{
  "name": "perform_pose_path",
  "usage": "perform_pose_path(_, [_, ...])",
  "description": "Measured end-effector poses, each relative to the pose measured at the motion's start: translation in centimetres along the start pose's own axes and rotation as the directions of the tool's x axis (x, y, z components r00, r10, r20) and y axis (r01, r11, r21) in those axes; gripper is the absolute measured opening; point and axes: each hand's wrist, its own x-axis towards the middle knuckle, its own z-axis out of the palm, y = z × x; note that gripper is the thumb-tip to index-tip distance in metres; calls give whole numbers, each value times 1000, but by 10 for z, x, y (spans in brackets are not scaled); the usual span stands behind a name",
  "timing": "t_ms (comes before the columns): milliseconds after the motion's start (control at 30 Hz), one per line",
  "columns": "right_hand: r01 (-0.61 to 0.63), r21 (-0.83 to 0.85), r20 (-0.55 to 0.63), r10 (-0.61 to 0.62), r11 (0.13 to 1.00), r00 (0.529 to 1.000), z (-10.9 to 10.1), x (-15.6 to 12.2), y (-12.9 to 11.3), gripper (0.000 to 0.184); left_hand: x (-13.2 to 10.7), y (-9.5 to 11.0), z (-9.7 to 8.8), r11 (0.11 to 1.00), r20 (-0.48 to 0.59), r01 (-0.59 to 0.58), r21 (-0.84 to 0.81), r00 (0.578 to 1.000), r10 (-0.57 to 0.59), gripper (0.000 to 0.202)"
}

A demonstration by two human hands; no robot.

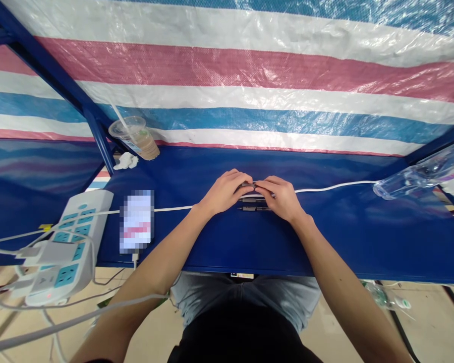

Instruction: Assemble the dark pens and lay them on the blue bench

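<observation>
My left hand and my right hand meet over the middle of a blue tabletop. Thumbs and fingertips of both pinch a slim dark object, held crosswise; most of it is hidden by the fingers, so its kind is unclear. Just below it, two dark pen-like sticks lie side by side on the table, partly covered by my right hand. A white cable runs across the table and passes beneath both hands.
On the left are a white power strip with plugs and cables, a phone on its charging lead, crumpled tissue and a tilted plastic cup with a straw. A clear bottle lies at right. Striped sheeting hangs behind.
</observation>
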Motion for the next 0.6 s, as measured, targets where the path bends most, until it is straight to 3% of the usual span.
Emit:
perform_pose_path(367, [-9,3,6,9,1000,1000,-1,0,-1,26,0,0,1,1000,-37,-31,6,999,31,24])
perform_pose_path(600, [-2,-5,5,3,1000,1000,0,0,-1,25,0,-2,3,998,-28,-67,16,997,68,17])
